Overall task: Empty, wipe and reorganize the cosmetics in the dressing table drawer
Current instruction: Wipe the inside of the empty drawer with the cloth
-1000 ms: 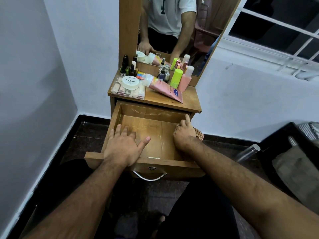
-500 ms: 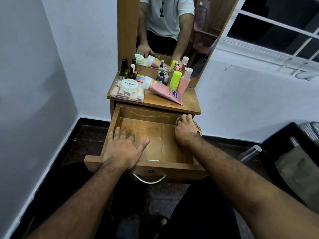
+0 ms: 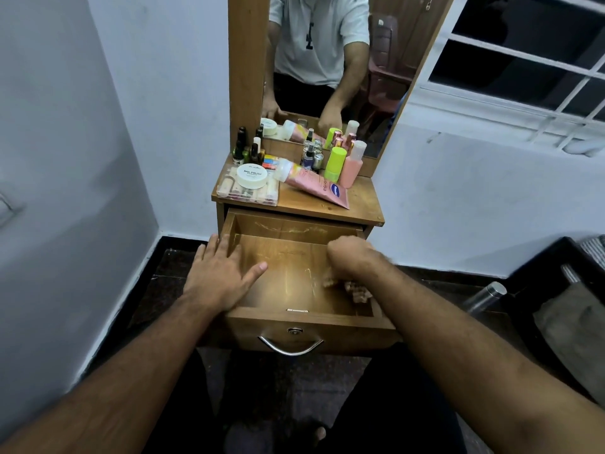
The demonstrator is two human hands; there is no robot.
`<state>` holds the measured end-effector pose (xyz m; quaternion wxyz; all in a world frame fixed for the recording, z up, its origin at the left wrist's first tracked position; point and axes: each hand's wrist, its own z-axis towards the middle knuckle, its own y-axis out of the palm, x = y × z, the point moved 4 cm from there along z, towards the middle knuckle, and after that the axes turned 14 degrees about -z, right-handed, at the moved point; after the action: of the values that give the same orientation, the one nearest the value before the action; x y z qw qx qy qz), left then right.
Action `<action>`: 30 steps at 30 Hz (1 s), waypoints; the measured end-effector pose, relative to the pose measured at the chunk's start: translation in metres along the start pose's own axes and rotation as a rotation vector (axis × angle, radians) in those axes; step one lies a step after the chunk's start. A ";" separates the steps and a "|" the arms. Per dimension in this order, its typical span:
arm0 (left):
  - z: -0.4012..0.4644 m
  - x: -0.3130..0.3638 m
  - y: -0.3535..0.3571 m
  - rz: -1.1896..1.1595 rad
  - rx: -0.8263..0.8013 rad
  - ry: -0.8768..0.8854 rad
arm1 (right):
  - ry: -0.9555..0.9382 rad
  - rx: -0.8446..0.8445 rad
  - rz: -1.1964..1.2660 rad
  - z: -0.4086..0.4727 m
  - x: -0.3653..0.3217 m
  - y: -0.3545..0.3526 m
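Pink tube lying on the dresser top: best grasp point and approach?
Grip the pink tube across its round middle, hand coming from above and the front. It lies flat, cap toward the nail polish jar, and the crimped end is too thin to hold; bottles crowd behind it.

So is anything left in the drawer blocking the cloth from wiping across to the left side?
Nothing visible. The drawer floor is bare between the cloth under the right hand and the left wall, where the left hand rests.

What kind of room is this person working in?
Probably a bedroom or dressing corner at home: a small wooden dressing table with a mirror stands against the wall, cosmetics crowd its top, and its drawer is pulled open.
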<state>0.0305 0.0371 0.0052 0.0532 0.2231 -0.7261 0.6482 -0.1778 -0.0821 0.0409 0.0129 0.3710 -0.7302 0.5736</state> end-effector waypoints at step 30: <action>-0.004 -0.002 0.007 -0.134 0.046 0.008 | 0.599 0.166 0.687 0.023 -0.001 0.015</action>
<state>0.0287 0.0417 -0.0016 0.0941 0.2697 -0.6943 0.6605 -0.1766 -0.1000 0.0202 0.0029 -0.0747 -0.7265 0.6831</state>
